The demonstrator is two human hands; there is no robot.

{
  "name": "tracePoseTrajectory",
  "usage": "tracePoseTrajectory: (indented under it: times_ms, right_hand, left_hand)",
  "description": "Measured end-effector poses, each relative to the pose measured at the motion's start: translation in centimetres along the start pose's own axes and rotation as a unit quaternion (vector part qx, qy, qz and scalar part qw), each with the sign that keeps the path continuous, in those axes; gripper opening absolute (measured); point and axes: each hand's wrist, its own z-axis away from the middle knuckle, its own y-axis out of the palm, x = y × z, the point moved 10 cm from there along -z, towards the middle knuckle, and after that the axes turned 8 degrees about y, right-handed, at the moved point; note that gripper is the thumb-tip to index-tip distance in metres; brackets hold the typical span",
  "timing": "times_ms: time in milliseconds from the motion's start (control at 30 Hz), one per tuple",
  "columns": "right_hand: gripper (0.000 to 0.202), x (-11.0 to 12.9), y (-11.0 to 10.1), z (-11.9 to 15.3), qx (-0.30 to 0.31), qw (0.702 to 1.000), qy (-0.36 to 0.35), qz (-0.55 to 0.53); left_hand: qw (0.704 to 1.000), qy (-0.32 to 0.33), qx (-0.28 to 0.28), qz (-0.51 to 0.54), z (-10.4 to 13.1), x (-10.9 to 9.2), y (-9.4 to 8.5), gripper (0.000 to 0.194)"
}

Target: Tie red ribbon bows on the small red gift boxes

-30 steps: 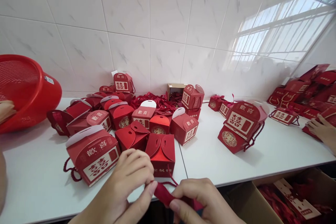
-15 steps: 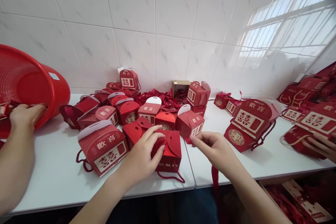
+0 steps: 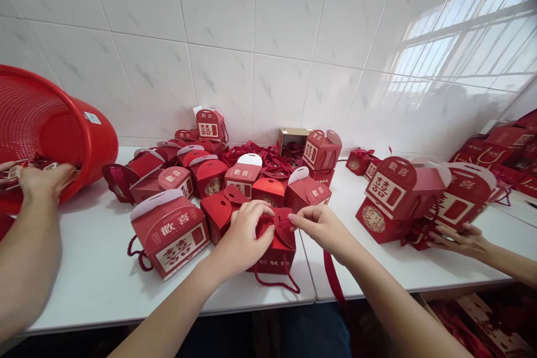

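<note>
A red box (image 3: 274,255) with rounded top flaps and a twisted cord stands near the table's front edge. My left hand (image 3: 250,230) rests on its top left side, fingers bent over the flap; what lies under the fingertips is hidden. My right hand (image 3: 316,228) pinches a red ribbon at the slot of the right flap. The ribbon's tail (image 3: 333,277) hangs from that hand over the table edge. Just left of my left arm sits a larger red box (image 3: 170,235) with a pale flap.
Several red boxes (image 3: 208,177) and a heap of red ribbons (image 3: 255,155) lie behind. At left, another person's hand (image 3: 46,179) reaches into a red basket (image 3: 94,140). At right, a person's hand (image 3: 461,240) holds a box (image 3: 461,201) beside stacked boxes (image 3: 390,190).
My right hand has moved left to the box flap with the ribbon. My left hand's fingers have curled in. The person at right has brought a box leftward against the stacked ones.
</note>
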Motion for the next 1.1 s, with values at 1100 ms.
tracePoseTrajectory:
  times_ms: [1100]
  right_hand:
    - [0.017, 9.1, -3.5, 5.7, -0.076, 0.970, -0.198, -0.114]
  left_hand:
    - [0.989, 0.039, -0.107, 0.095, 0.1, -1.9, -3.8, 0.015]
